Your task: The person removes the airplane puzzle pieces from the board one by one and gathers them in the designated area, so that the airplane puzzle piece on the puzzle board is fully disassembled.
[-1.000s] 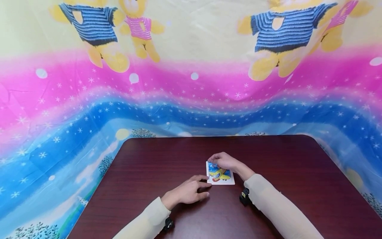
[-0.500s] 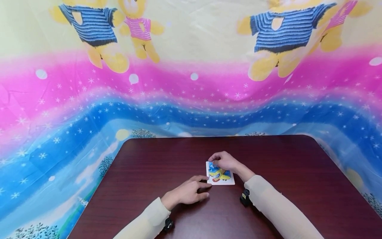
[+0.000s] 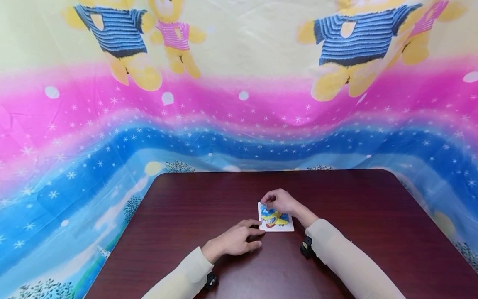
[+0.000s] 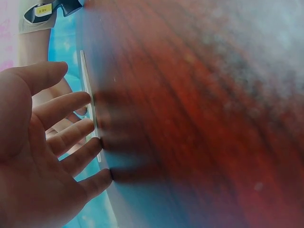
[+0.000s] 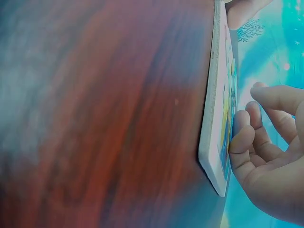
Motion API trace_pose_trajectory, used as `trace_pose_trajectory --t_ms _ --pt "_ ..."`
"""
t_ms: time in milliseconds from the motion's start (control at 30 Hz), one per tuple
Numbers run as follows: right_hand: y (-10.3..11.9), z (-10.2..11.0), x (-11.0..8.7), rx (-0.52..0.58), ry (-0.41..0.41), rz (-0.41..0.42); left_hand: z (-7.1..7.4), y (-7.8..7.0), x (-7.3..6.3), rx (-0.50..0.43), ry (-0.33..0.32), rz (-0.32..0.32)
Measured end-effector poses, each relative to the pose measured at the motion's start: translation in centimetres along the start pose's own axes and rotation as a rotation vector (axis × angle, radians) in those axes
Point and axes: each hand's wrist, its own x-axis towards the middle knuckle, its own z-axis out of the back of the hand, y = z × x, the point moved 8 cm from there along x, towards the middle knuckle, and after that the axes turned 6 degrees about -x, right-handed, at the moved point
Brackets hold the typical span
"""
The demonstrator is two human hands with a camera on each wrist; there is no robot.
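A small white-bordered picture puzzle (image 3: 276,222) with a yellow cartoon plane on blue lies flat on the dark red-brown table. My left hand (image 3: 236,238) rests at its left side, fingers extended and spread, with fingertips right at the border. In the left wrist view the spread fingers (image 4: 71,137) overlap the puzzle's thin edge (image 4: 88,85). Over the far left part of the picture is my right hand (image 3: 281,201), fingers bent down and hiding that part. Seen from the right wrist, its bent fingers (image 5: 242,137) sit close against the picture, and nothing shows between thumb and index finger.
The glossy wooden table (image 3: 209,195) has rounded far corners. Behind it and along its sides hangs a printed curtain (image 3: 239,120) with bears and snowflakes. Black wrist cameras (image 3: 307,247) sit below the cream sleeves (image 3: 347,253).
My right fingers have shifted slightly at the far left part of the picture, where the printed pattern shows a little differently. The left hand and the puzzle's border have stayed put.
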Motion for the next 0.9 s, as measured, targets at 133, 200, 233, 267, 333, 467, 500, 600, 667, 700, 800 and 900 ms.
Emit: trace_pose_trajectory --t_ms 133,200,233,267,333,467,500,600,667,700,800,900 --pt "-0.27 -0.10 -0.04 -0.019 0.011 -0.023 0.05 -0.07 -0.02 -0.003 0.004 0.000" --pt "-0.33 -0.22 -0.04 -0.030 0.020 -0.033 0.09 -0.11 -0.04 -0.004 0.005 -0.001" --pt "-0.40 -0.31 -0.04 -0.036 0.027 -0.041 0.11 -0.12 -0.06 -0.004 0.006 0.000" --pt "-0.46 -0.39 -0.03 -0.038 0.032 -0.049 0.13 -0.14 -0.08 -0.004 0.006 0.000" --pt "-0.52 -0.51 0.03 -0.046 0.035 -0.058 0.17 -0.18 -0.12 -0.004 0.005 0.000" --pt "-0.49 -0.67 0.11 -0.059 0.036 -0.072 0.24 -0.28 -0.19 -0.007 0.004 -0.002" --pt "-0.44 -0.68 0.13 -0.061 0.035 -0.074 0.25 -0.31 -0.20 -0.008 0.003 -0.003" --pt "-0.38 -0.73 0.20 -0.067 0.033 -0.084 0.29 -0.34 -0.22 -0.010 0.002 0.000" --pt "-0.38 -0.75 0.22 -0.071 0.032 -0.087 0.30 -0.35 -0.21 -0.009 0.003 0.002" --pt "-0.40 -0.73 0.24 -0.071 0.030 -0.087 0.32 -0.37 -0.20 -0.008 0.002 0.002" --pt "-0.44 -0.75 0.26 -0.075 0.027 -0.081 0.32 -0.37 -0.17 -0.003 0.002 0.005" --pt "-0.43 -0.78 0.29 -0.073 0.026 -0.077 0.28 -0.29 -0.16 0.000 0.003 0.012"
